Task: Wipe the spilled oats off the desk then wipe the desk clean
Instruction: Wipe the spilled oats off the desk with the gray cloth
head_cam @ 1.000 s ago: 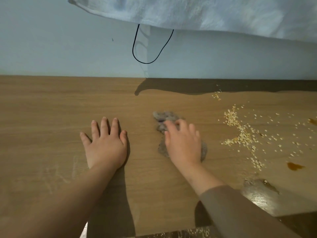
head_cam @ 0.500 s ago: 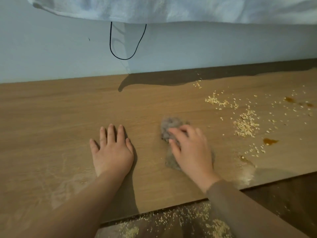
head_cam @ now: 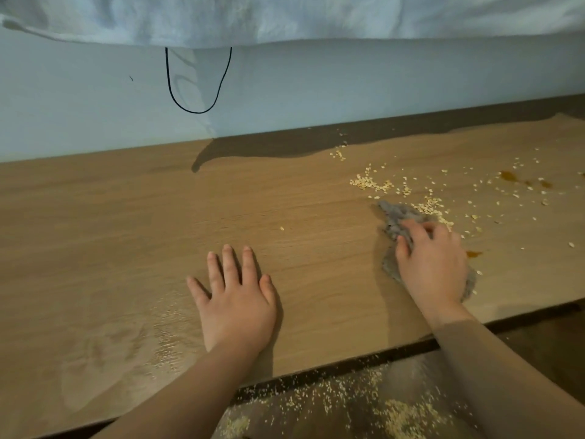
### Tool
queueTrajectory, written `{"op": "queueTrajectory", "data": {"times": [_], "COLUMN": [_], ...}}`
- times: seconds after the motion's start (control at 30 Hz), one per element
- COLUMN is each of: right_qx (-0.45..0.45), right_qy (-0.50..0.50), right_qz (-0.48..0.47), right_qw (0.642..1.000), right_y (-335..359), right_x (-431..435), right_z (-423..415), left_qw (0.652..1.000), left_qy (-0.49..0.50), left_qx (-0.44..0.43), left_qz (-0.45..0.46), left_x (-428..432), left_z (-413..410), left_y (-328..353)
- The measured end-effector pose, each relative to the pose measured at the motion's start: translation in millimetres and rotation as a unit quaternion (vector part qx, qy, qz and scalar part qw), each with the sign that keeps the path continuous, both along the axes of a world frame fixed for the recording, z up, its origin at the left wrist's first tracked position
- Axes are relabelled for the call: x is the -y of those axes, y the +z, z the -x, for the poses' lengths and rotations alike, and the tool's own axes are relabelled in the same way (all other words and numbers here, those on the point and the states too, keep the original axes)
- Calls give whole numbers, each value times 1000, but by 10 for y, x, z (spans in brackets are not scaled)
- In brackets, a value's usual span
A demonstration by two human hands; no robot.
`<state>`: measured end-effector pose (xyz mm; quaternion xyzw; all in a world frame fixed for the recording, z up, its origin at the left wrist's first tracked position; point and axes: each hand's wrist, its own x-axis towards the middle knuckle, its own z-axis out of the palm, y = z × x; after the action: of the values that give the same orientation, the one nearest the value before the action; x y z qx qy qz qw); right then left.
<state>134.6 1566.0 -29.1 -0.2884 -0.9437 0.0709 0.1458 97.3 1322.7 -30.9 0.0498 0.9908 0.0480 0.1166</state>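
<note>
I judge the job about half done. The pale spilled oats point(head_cam: 370, 182) lie scattered over the right of the frame on the light-brown wood-grain worktop point(head_cam: 126, 232), with small brown liquid spots point(head_cam: 509, 176) among them. Across the middle and left I see only one stray flake point(head_cam: 281, 228) and some damp-looking streaks point(head_cam: 164, 327) at lower left. The right hand point(head_cam: 433, 264) sits at the near edge of the oat patch, its fingers point(head_cam: 424, 229) curled down onto a crumpled grey cloth point(head_cam: 395, 217) and bunching it against the surface. The left hand point(head_cam: 237, 302) lies flat at lower centre, fingers spread and holding nothing. Many oats already lie on the dark floor point(head_cam: 316, 403) along the bottom edge. What is left, I reckon, is sweeping off the right-hand patch, then wiping up the spots.
</note>
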Motion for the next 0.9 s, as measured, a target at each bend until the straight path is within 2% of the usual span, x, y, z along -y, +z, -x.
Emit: {"op": "queueTrajectory", "data": {"times": [0.07,0.17,0.23,0.33,0.47,0.53,0.6,0.67,0.77,0.83,0.9], "right_qx": [-25,-33,-26,12,27,2,-66,-133,-191,-145,-29], "right_qy": [46,193,233,193,54,6,-3,43,167,234,277], "right_qz": [20,15,9,9,26,52,106,134,119,91,69], "right_qw": [998,980,972,981,998,999,992,981,960,957,958], "right_y": [4,-31,-55,-30,3,40,110,227,280,234,114], "right_x": [276,838,878,505,-107,-197,-88,221,888,1299,1527], "right_z": [-9,-66,-64,-82,-166,-180,-149,-37,296,557,764], "left_qw": [1000,1000,1000,1000,1000,1000,1000,1000,1000,1000,1000], "left_qy": [2,5,5,7,9,6,1,-2,1,0,-1], "left_qx": [-3,-5,-6,-10,-14,-14,-13,-15,-16,-14,-11], "left_qz": [-6,-6,-3,0,-2,-2,-2,0,0,7,12], "left_x": [-12,-20,-18,-13,-19,-19,-18,-22,-25,-25,-21], "left_z": [9,17,11,5,3,2,9,17,18,15,7], "left_y": [-2,2,4,-2,-2,6,11,5,2,0,3]}}
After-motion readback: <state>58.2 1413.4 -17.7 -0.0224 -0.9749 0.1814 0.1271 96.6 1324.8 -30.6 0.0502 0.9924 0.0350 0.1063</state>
